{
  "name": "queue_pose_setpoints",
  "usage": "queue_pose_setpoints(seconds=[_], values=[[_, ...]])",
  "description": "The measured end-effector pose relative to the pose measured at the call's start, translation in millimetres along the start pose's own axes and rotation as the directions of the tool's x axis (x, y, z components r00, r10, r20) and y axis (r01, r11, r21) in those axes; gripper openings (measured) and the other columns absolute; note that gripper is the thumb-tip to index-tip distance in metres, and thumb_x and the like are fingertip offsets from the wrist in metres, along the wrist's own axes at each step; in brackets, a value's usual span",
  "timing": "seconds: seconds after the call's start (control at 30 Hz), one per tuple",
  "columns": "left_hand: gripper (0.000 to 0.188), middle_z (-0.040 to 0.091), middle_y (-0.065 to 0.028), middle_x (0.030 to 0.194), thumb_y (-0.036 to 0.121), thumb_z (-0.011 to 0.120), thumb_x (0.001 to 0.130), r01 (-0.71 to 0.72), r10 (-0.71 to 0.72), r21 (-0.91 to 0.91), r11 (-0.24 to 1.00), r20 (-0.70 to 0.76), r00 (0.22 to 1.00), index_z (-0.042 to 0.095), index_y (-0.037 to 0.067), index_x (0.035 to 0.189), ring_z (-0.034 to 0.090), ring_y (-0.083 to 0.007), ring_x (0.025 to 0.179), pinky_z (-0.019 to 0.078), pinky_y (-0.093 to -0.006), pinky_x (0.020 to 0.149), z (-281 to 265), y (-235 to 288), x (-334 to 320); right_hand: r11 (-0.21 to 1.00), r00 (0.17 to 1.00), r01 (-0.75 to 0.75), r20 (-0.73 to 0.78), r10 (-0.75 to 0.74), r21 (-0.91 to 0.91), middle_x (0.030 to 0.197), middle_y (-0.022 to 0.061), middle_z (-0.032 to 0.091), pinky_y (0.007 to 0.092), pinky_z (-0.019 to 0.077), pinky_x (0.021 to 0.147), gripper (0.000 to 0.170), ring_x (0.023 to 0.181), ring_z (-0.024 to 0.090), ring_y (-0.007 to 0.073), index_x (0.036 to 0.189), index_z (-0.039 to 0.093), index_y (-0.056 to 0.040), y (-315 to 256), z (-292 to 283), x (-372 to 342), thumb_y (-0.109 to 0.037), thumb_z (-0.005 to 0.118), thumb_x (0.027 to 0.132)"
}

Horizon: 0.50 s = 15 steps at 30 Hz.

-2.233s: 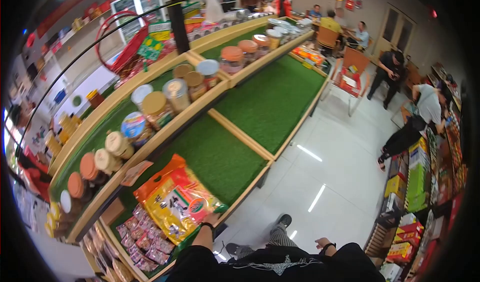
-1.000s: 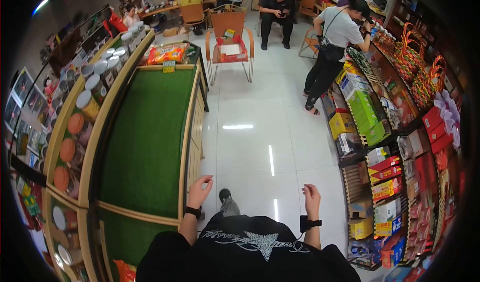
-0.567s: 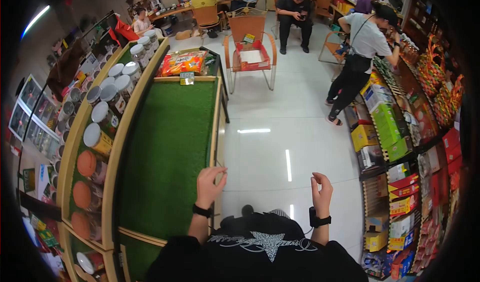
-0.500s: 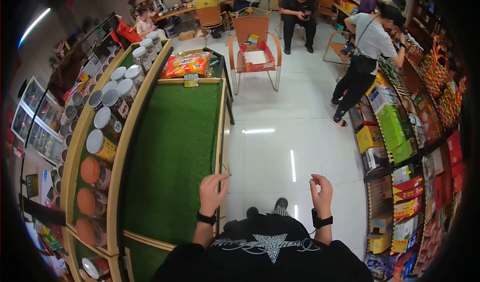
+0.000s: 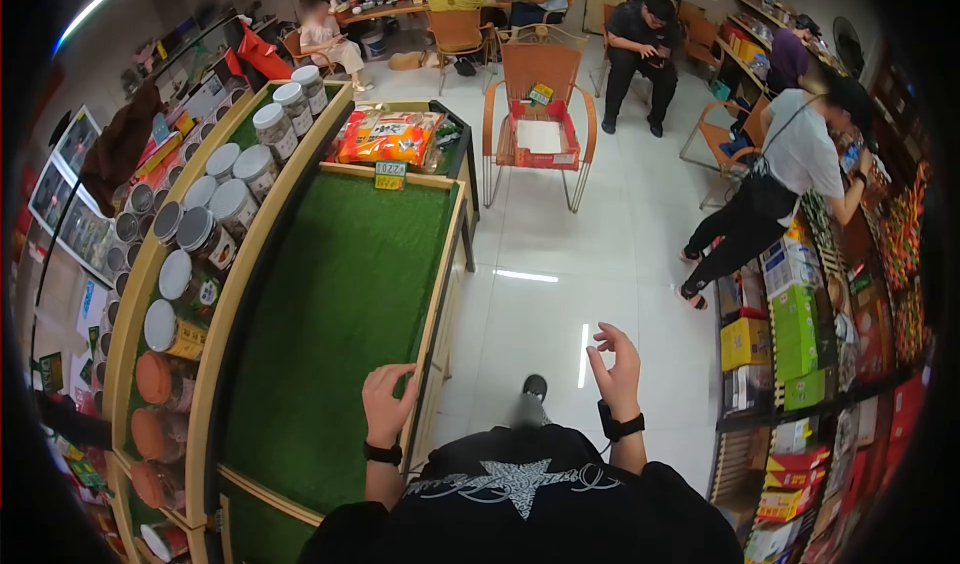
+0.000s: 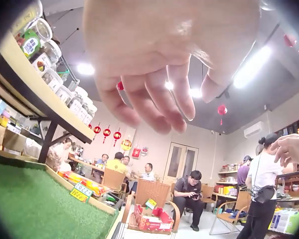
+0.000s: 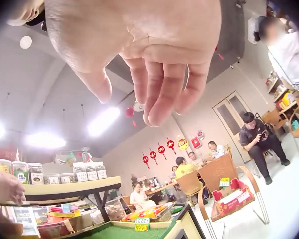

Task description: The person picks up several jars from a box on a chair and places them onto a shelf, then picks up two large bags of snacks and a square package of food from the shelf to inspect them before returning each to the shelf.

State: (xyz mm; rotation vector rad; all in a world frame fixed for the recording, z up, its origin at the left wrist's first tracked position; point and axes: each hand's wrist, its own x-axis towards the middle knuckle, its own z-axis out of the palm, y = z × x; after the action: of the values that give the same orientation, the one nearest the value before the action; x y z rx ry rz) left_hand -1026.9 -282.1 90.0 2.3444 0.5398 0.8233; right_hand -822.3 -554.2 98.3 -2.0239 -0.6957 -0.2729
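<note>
My left hand [image 5: 390, 404] hangs in the air over the front edge of the green turf-lined display shelf [image 5: 330, 294]. Its fingers are loosely bent, and nothing lies between them. The left wrist view shows that palm [image 6: 169, 40] from below, fingers relaxed. To the right, above the white tiled floor [image 5: 520, 314], my right hand [image 5: 618, 369] is held up with thumb and fingers apart and holds nothing. Black bands circle both wrists. Closest to the left hand, the upper shelf carries jars with orange lids [image 5: 155, 434] and white-lidded jars [image 5: 235, 204].
An orange snack bag [image 5: 385, 136] lies at the shelf's far end behind a price tag [image 5: 390, 175]. A chair [image 5: 540, 94] bearing a red box [image 5: 545, 139] stands ahead. Stocked shelves [image 5: 800, 334] and a standing person [image 5: 795, 154] flank the aisle's right; another person [image 5: 645, 54] sits ahead.
Earlier my left hand was at a large yellow bag on the turf; that bag is out of view now. The view has swung toward the aisle, both hands raised, and the chair appears nearer.
</note>
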Motion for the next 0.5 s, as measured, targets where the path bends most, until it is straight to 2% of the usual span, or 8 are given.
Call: queue_pose_setpoints(seconds=[0.2, 0.27, 0.3, 0.4, 0.5], values=[[0.014, 0.064, -0.0099, 0.085, 0.006, 0.061, 0.073, -0.05, 0.046, -0.073, 0.996, -0.05, 0.998, 0.064, 0.004, 0.087, 0.059, -0.0277, 0.082, 0.0446, -0.0357, 0.074, 61, 29, 85, 1.0, 0.996, 0.009, -0.088, -0.008, 0.014, 0.085, 0.0064, 0.062, 0.031, 0.0439, 0.068, 0.035, 0.071, 0.056, 0.0192, 0.106, 0.057, -0.0047, 53, -27, 89, -0.011, 0.068, 0.073], [0.016, 0.063, -0.008, 0.085, 0.008, 0.064, 0.071, -0.179, 0.18, 0.033, 0.983, -0.029, 0.983, 0.064, 0.007, 0.087, 0.058, -0.0266, 0.079, 0.0439, -0.0356, 0.071, 79, 34, 108, 1.0, 0.997, 0.013, -0.078, -0.014, -0.006, 0.085, 0.0065, 0.062, 0.0312, 0.0438, 0.068, 0.035, 0.071, 0.056, 0.0192, 0.105, 0.057, -0.0049, 69, -35, 105, -0.011, 0.068, 0.072], [0.017, 0.063, -0.0078, 0.085, 0.008, 0.065, 0.071, -0.193, 0.194, 0.039, 0.98, -0.005, 0.981, 0.063, 0.007, 0.088, 0.058, -0.0266, 0.08, 0.0438, -0.0358, 0.071, 84, 40, 118, 1.0, 0.998, 0.008, -0.067, -0.009, -0.008, 0.085, 0.0065, 0.062, 0.0312, 0.0438, 0.068, 0.035, 0.071, 0.056, 0.0192, 0.105, 0.057, -0.0049, 76, -36, 111, -0.011, 0.068, 0.072], [0.017, 0.063, -0.0076, 0.085, 0.009, 0.065, 0.071, -0.149, 0.149, 0.004, 0.989, -0.01, 0.989, 0.063, 0.007, 0.088, 0.058, -0.0266, 0.079, 0.0438, -0.036, 0.071, 103, 50, 138, 0.998, 1.0, 0.02, 0.0, -0.02, -0.067, 0.085, 0.0066, 0.062, 0.0315, 0.0438, 0.069, 0.036, 0.071, 0.056, 0.0194, 0.105, 0.057, -0.0044, 94, -40, 124, -0.011, 0.068, 0.072], [0.017, 0.063, -0.0079, 0.086, 0.009, 0.065, 0.072, -0.117, 0.117, -0.001, 0.993, 0.019, 0.993, 0.063, 0.007, 0.089, 0.058, -0.0267, 0.081, 0.0443, -0.0356, 0.072, 124, 51, 152, 0.997, 0.998, -0.058, 0.009, 0.058, -0.047, 0.085, 0.0078, 0.062, 0.0317, 0.0439, 0.069, 0.037, 0.071, 0.056, 0.0201, 0.107, 0.056, -0.0033, 107, -42, 131, -0.01, 0.068, 0.072]])
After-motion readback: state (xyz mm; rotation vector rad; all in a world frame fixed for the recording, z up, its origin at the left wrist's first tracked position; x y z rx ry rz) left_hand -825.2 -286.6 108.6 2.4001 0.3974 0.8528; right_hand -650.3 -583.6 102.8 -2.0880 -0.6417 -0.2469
